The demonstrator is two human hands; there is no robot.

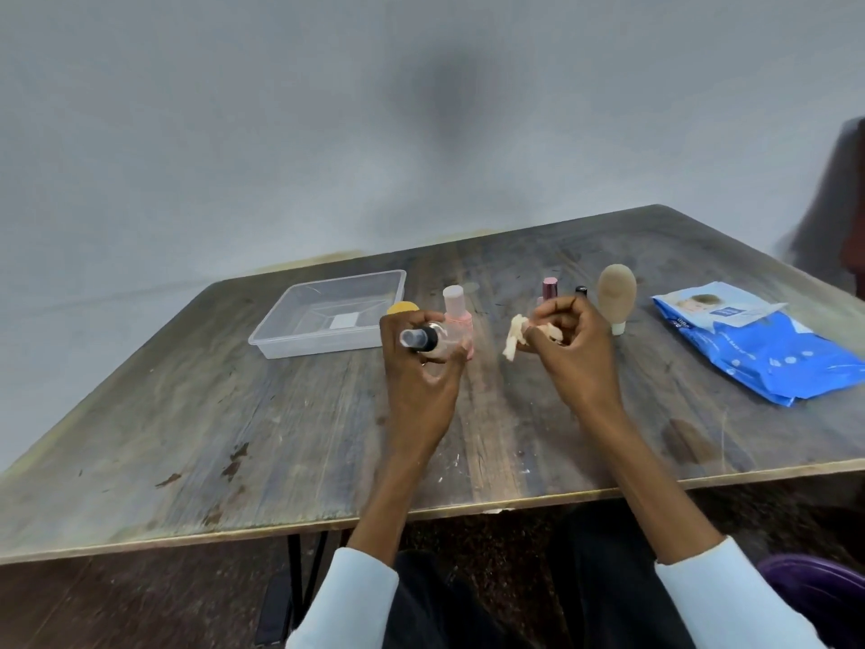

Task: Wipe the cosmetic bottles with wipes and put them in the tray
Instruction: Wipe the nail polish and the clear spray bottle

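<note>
The wooden counter [327, 437] is filling the middle of the frame, running from the lower left up to the right edge, and you are sitting at its near edge with both forearms reaching over it. The clear plastic tray [299, 320] is sitting left of centre, with nothing in it that shows except a pale square on its floor. At the right edge of the frame, the blue wipes pack [767, 348] is lying flat with its flap lifted.

Your left hand [421, 363] is hanging just right of the tray, its grip clamped around a clear spray bottle [423, 340] with a black collar, tipped so the cap is pointing toward the lower left. Your right hand [573, 344] is near the centre, its grip pinched around a crumpled, cream-coloured wipe [517, 341] that is trailing out to the left of your fingers. The 2 hands are apart, with the wipe not touching the bottle.

Right of your right hand, a beige tube [617, 292] is standing on its white cap. A pink bottle [456, 311] is standing just behind your left hand. Behind your right hand, 2 small items are peeking out: a dark pink bottle [549, 289] and a black-capped one [581, 290]. A yellow rounded thing [401, 308] is showing between the tray and your left hand; what it is cannot be told.
</note>
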